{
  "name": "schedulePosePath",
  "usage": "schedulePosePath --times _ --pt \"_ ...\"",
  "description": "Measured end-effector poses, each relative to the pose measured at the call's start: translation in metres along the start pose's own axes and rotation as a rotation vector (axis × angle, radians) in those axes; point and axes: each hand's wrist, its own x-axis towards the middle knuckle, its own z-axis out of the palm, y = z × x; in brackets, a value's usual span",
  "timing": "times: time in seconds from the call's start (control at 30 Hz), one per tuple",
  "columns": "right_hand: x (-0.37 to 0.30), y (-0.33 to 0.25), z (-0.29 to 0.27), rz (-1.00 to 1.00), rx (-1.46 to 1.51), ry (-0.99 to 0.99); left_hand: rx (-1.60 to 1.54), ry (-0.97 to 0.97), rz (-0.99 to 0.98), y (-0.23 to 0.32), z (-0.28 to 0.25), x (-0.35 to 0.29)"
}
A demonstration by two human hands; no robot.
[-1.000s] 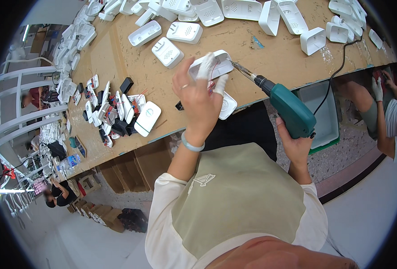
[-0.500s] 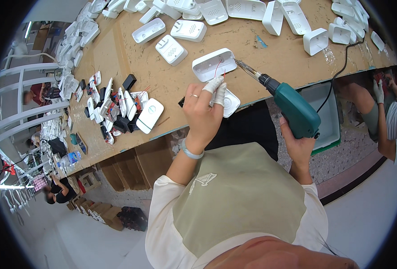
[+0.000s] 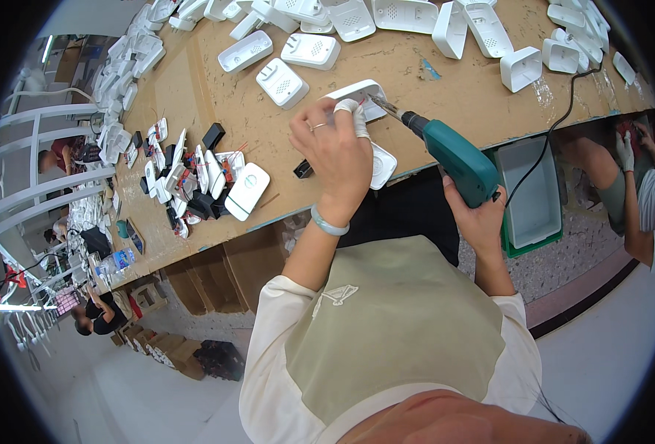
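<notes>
My right hand (image 3: 481, 223) grips the handle of a teal soldering gun (image 3: 460, 159). Its metal tip (image 3: 388, 107) reaches into an open white plastic housing (image 3: 354, 90) lying on the table. At that housing, my left hand (image 3: 335, 159), with white wraps on some fingertips, pinches a thin red wire (image 3: 362, 102) close to the tip. The fingers partly hide the wire and the housing's left side. Beside the left wrist, near the table edge, lies a white cover (image 3: 383, 167) with a round centre. A small black block (image 3: 303, 169) sits left of my hand.
A pile of white covers, black blocks and red wires (image 3: 201, 177) lies to the left. Several white plug housings (image 3: 311, 50) line the far side. A black cord (image 3: 556, 122) trails from the gun over the table edge. Below stands a green-rimmed bin (image 3: 534, 200).
The soldering gun has moved left and slightly up, its tip now further inside the housing. My left hand has moved up over the housing, exposing the black block. The housing has shifted slightly.
</notes>
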Motion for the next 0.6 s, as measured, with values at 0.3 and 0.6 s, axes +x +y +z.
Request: schedulePosePath --times 0.3,0.6 --pt "0.008 0.004 0.006 0.062 0.023 -0.059 0.028 0.071 -0.023 -0.004 0.01 0.0" --pt "0.01 0.005 0.007 0.038 0.013 -0.073 -0.004 0.082 -0.046 -0.003 0.013 -0.001"
